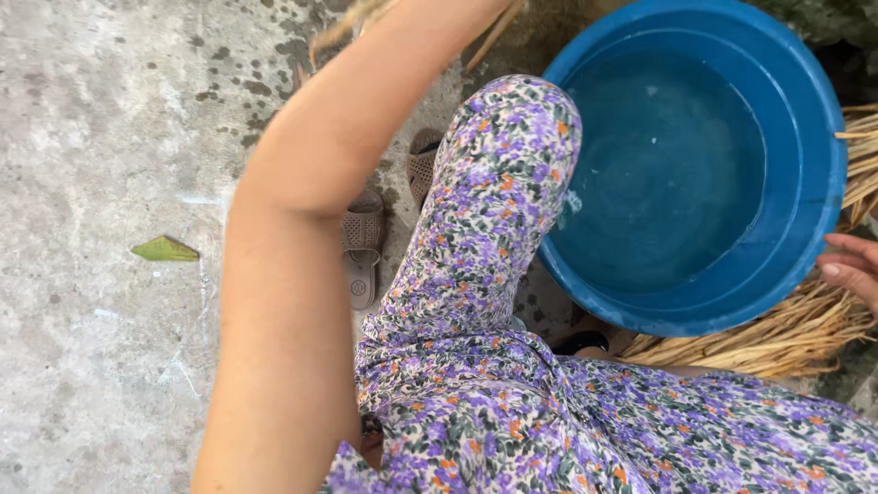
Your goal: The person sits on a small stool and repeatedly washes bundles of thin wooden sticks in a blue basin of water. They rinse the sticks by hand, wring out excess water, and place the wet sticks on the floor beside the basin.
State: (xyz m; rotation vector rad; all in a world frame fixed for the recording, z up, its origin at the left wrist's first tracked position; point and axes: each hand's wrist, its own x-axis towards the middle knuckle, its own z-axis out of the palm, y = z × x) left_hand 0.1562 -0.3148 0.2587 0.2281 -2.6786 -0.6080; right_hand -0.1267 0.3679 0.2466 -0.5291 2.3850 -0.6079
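My left forearm [302, 229] reaches from the bottom left up past the top edge, so my left hand is out of sight. A few dry straw strands [340, 26] stick out beside the arm at the top. Only the fingers of my right hand [852, 263] show at the right edge, stretched beside the rim of a big blue basin [823, 119] and just above a bundle of dry straw [786, 334]. The basin holds clear water [658, 165]. Whether those fingers grip anything is hidden.
My bent knee in purple flowered cloth [512, 165] rises between the arm and the basin. A pair of brown sandals [361, 247] lies on the wet-spotted concrete ground [91, 137]. A green leaf [165, 249] rests at the left.
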